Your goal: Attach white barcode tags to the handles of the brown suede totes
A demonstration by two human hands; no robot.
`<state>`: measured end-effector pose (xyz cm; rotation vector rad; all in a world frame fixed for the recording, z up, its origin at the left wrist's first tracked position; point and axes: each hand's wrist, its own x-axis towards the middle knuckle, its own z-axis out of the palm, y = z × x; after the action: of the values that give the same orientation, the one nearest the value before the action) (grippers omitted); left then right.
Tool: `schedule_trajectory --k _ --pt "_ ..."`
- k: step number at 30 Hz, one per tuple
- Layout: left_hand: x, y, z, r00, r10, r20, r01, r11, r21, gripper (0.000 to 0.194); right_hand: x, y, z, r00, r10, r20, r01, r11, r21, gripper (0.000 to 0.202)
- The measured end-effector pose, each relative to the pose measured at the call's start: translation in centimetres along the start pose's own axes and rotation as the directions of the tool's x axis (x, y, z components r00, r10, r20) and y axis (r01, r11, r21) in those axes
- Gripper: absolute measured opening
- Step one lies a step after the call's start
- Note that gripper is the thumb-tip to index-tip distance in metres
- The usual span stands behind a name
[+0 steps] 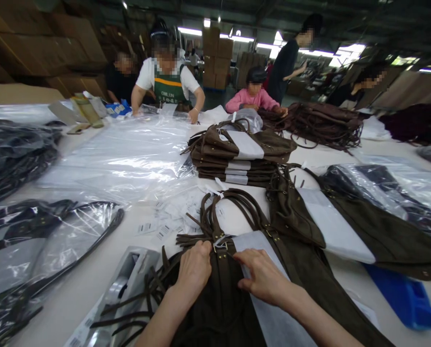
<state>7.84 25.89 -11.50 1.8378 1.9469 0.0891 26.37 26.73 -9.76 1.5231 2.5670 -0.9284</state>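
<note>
Dim warehouse hall, stacked cardboard boxes (217,58) (centre back), ceiling strip lights (190,31); long white table (103,260), bright windows (345,52)

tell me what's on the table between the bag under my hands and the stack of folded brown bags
In the head view, small white barcode tags lie scattered there, crossed by the near bag's looped handles reaching toward the stack.

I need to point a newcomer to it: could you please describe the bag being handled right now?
On the long white table, nearest the camera, lies a dark brown bag under the left hand and right hand. Unlike the stack of bags behind, it lies single, handles pointing away, white paper tucked beneath the right hand.
</note>
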Motion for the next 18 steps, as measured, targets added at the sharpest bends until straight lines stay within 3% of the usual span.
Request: schedule_trajectory --k 4,9,13,16,18 --pt "-1.1 -0.2 -0.4 0.999 0.037 -0.013 -0.034 0.984 0.177 0.024 -1.3 1.8 0.8 0.998 -0.008 -0.068 0.016 0.994 0.107 0.053" --pt "-2.1 -0.6 -1.0 0.999 0.034 -0.017 -0.029 0.973 0.231 0.022 -2.0 3.3 2.2 0.988 0.029 -0.15 -0.01 0.992 0.126 0.037" --pt "-2.5 -0.6 -1.1 0.998 0.019 -0.058 -0.012 0.993 0.118 0.014 -1.8 3.3 2.8 0.979 0.099 -0.179 -0.068 0.982 0.174 0.039" --pt "-2.3 -0.4 -0.8 0.992 0.025 -0.12 -0.034 0.997 -0.074 0.012 -1.7 3.1 2.9 0.964 0.195 -0.183 -0.146 0.957 0.252 0.037" --pt "-2.0 -0.2 -0.4 0.986 0.065 -0.153 -0.102 0.963 -0.248 0.014 -1.7 3.0 3.0 0.954 0.187 -0.233 -0.127 0.959 0.252 0.03"
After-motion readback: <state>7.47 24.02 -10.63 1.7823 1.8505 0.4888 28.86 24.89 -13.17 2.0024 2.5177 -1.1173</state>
